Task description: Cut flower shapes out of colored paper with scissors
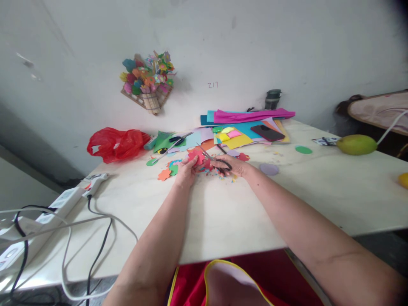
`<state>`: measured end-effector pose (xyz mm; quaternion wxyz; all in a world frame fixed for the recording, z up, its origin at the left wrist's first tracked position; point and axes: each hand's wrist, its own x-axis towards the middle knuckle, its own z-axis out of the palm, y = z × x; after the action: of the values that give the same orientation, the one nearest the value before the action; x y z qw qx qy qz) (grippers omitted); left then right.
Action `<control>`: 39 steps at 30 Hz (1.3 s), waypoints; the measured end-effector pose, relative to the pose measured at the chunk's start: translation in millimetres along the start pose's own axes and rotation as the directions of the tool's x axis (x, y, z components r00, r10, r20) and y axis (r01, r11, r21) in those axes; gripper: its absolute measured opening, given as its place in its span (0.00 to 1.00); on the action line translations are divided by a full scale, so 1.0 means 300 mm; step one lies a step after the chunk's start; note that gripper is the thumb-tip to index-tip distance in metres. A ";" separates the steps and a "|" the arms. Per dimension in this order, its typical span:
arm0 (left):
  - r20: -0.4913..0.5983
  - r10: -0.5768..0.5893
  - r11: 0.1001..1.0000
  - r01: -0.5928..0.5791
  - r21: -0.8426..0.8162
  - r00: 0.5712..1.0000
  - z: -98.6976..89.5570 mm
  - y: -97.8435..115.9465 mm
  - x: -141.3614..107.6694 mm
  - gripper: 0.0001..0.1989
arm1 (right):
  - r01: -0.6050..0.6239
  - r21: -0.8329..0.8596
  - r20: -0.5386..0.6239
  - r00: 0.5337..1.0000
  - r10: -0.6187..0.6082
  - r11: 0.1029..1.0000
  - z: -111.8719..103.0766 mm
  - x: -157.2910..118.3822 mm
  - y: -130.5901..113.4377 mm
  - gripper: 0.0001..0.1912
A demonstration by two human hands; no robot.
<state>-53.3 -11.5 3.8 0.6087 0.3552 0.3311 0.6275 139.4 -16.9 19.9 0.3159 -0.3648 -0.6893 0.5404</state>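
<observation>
My left hand (188, 170) pinches a red paper flower (196, 157) by its lower edge, above the middle of the table. Close beside it, my right hand (234, 164) is closed round the black handles of a pair of scissors (225, 166). The scissor blades point up and left, near the flower's right side; whether they touch it I cannot tell. Small coloured scraps (219, 173) lie beneath both hands. An orange paper flower (164, 174) rests left of my left hand, next to a green piece (174, 170). Another red flower (244, 157) lies behind my right hand.
Coloured paper sheets (242, 138), a phone (267, 132) and more scissors (180, 138) lie at the back. A red plastic bag (116, 144) sits back left. Power strips (60, 204) and cables occupy the left edge. A mango (357, 145) lies right, near a green disc (303, 149).
</observation>
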 end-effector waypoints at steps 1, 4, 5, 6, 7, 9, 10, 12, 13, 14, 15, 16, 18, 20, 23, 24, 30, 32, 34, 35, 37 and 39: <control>0.005 -0.005 1.000 0.005 0.017 1.000 0.002 0.000 -0.002 0.06 | 0.004 0.002 0.007 1.000 -0.004 1.000 -0.005 0.000 0.004 0.20; 0.026 -0.015 0.998 0.013 0.065 1.000 0.003 0.000 -0.006 0.07 | 0.014 0.011 0.043 0.999 -0.014 1.000 -0.020 0.001 0.013 0.21; 0.034 -0.017 0.997 0.015 0.074 0.999 0.002 0.000 -0.006 0.08 | 0.015 0.015 0.054 0.998 -0.016 1.000 -0.024 0.001 0.016 0.21; 0.042 -0.017 0.997 0.014 0.079 0.999 0.001 0.001 -0.007 0.08 | 0.014 0.020 0.060 0.998 -0.015 1.000 -0.029 0.000 0.019 0.21; 0.047 -0.017 0.996 0.013 0.084 0.999 0.000 0.001 -0.008 0.09 | 0.009 0.022 0.062 0.998 -0.011 1.000 -0.033 0.000 0.021 0.21; 0.055 -0.017 0.995 0.012 0.098 0.998 -0.002 0.003 -0.010 0.09 | -0.005 0.017 0.058 0.998 0.004 1.000 -0.039 -0.001 0.024 0.21; 0.059 -0.018 0.994 0.012 0.105 0.998 -0.002 0.004 -0.011 0.09 | -0.011 0.013 0.054 0.999 0.011 1.000 -0.040 -0.002 0.023 0.21; 0.071 -0.022 0.994 0.014 0.112 0.997 -0.001 0.007 -0.014 0.09 | -0.019 0.009 0.047 0.999 0.018 1.000 -0.040 -0.005 0.019 0.21; 0.080 -0.026 0.994 0.017 0.111 0.996 0.000 0.007 -0.015 0.09 | -0.021 0.011 0.047 0.999 0.021 1.000 -0.039 -0.006 0.016 0.20; 0.089 -0.028 0.994 0.019 0.107 0.996 0.001 0.008 -0.016 0.09 | -0.022 0.013 0.048 0.999 0.022 1.000 -0.037 -0.007 0.013 0.20; 0.098 -0.032 0.994 0.022 0.104 0.995 0.001 0.008 -0.016 0.09 | -0.024 0.015 0.050 0.998 0.023 1.000 -0.035 -0.009 0.009 0.20; 0.105 -0.036 0.994 0.025 0.102 0.994 0.001 0.007 -0.015 0.09 | -0.027 0.016 0.053 0.998 0.026 1.000 -0.034 -0.010 0.005 0.20; 0.119 -0.042 0.994 0.030 0.105 0.992 0.001 0.006 -0.015 0.09 | -0.036 0.016 0.050 0.998 0.036 0.999 -0.032 -0.014 -0.003 0.19; 0.129 -0.052 0.992 0.037 0.118 0.990 0.000 0.005 -0.015 0.10 | -0.042 0.028 0.044 0.998 0.041 0.999 -0.032 -0.018 -0.009 0.19; 0.151 -0.068 0.988 0.046 0.149 0.986 -0.002 0.004 -0.018 0.11 | -0.030 0.055 0.041 0.999 0.028 0.998 -0.033 -0.025 -0.016 0.20; 0.163 -0.072 0.986 0.045 0.161 0.984 -0.004 0.004 -0.019 0.12 | -0.026 0.059 0.041 0.999 0.023 0.998 -0.033 -0.027 -0.018 0.20; 0.257 -0.091 0.978 0.038 0.203 0.962 -0.010 0.000 -0.017 0.13 | -0.014 0.084 0.024 1.000 0.012 0.996 -0.037 -0.019 -0.010 0.20; 0.275 -0.107 0.977 0.049 0.209 0.956 -0.010 -0.001 -0.016 0.13 | -0.002 0.098 -0.017 1.000 0.004 0.995 -0.040 -0.010 -0.003 0.18; 0.294 -0.120 0.973 0.054 0.223 0.948 -0.009 -0.001 -0.016 0.14 | 0.014 0.107 -0.079 0.997 -0.005 0.994 -0.042 -0.002 0.000 0.17; 0.306 -0.122 0.972 0.051 0.231 0.944 -0.008 -0.001 -0.017 0.14 | 0.024 0.109 -0.113 0.994 -0.012 0.994 -0.041 0.000 0.000 0.17; 0.327 -0.121 0.966 0.036 0.254 0.937 -0.007 -0.003 -0.018 0.16 | 0.045 0.118 -0.169 0.985 -0.024 0.992 -0.035 0.003 -0.006 0.18; 0.336 -0.123 0.958 0.023 0.287 0.934 -0.007 -0.006 -0.020 0.17 | 0.058 0.131 -0.207 0.978 -0.030 0.990 -0.025 0.003 -0.016 0.18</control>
<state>-54.0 -17.3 1.1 0.6248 0.5305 0.3157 0.4781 144.3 -12.9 26.2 0.4212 -0.3803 -0.6226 0.5388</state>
